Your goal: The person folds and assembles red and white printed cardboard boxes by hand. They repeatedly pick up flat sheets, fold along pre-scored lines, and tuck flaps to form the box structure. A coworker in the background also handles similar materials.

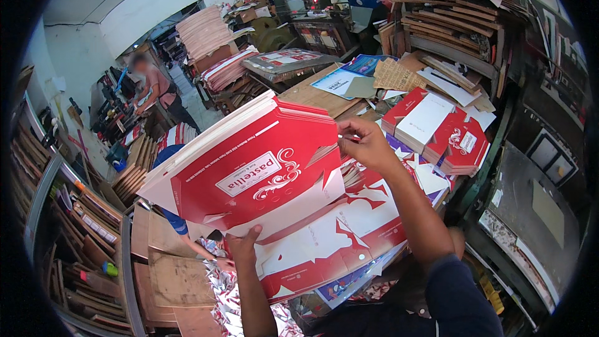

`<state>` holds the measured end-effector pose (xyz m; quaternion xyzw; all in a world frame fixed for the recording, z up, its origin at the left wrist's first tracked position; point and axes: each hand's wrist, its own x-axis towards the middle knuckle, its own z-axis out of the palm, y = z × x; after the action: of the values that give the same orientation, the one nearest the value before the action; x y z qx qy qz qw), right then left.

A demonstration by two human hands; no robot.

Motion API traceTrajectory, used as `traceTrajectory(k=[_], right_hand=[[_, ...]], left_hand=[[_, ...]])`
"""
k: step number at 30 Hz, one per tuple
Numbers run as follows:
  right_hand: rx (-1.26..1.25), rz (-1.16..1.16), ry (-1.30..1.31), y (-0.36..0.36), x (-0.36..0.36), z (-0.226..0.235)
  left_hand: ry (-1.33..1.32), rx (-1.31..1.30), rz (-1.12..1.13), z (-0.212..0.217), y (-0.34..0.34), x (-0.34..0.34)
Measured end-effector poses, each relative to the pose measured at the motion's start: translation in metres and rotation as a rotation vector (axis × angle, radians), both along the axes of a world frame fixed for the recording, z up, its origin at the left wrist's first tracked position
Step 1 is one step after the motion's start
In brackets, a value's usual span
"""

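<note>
From where I stand, the thick stack of red printed sheets [249,181] is tilted up between the person's two hands. The left hand [242,246] grasps its lower edge, with the thumb laid on the front; the right hand [369,143] has thumb and forefinger bent together at the right edge, pinching it. So the stack is to the left of the right fingers and above the left ones. Directly below the right fingers and to the right of the left ones lie more red and white sheets [318,249], flat and partly torn on top. Beyond the right fingers there is a brown wooden surface [302,93], and to their right some small bundles of red and white card [430,125]. Below the left fingers are many paper scraps [226,296], and further left some wooden boards [178,281]. Far beyond the stack another person [163,90] stands beside tools. Another worker's arm [201,251] reaches near the left fingers, but its body is mostly hidden by the stack. The left hand's other fingers are behind the sheets, and I cannot see them well. The picture's dark round rim cuts off the left shelf [87,212].
</note>
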<state>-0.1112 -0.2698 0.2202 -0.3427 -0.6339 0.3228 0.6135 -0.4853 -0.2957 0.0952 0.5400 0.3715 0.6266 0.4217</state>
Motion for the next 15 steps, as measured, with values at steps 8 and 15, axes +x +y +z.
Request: traceTrajectory(k=[8,15], right_hand=[[0.015,-0.049,0.100,-0.012,-0.009,0.000],[0.385,-0.278,-0.184,-0.002,0.000,0.012]], left_hand=[[-0.077,0.020,0.046,0.008,0.001,0.011],[-0.047,0.011,0.055,0.001,0.004,0.003]])
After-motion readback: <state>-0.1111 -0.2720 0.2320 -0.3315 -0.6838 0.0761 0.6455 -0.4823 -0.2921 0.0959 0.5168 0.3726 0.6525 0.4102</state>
